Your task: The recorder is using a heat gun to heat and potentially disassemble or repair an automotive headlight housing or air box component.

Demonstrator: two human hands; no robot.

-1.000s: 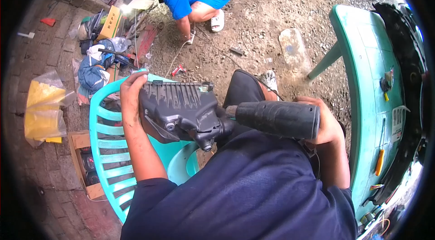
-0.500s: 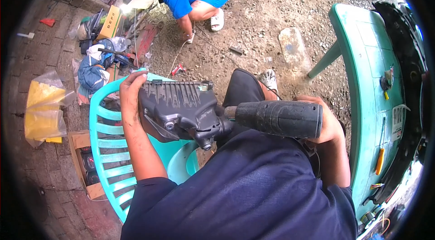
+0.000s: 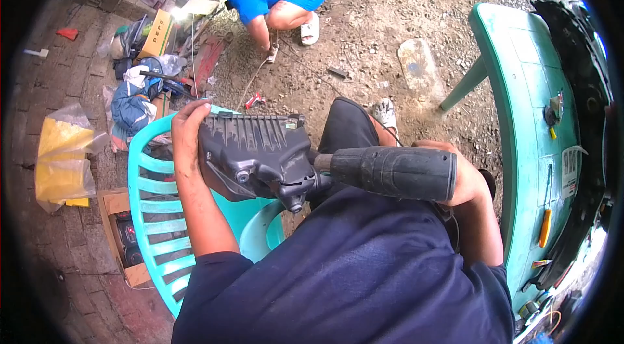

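- Gravelly ground (image 3: 370,25) lay beyond a turquoise chair (image 3: 135,178).
- The left hand (image 3: 188,126) gripped a black ribbed housing (image 3: 260,162) by its left edge, over the chair.
- The right hand (image 3: 465,178) held a black barrel-shaped tool (image 3: 390,172), nozzle toward the housing's right side.

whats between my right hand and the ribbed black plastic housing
In the head view, the heat gun lies there: its black barrel sits nearest the right hand, its metal nozzle nearest the ribbed black plastic housing. Whether those two touch is unclear.
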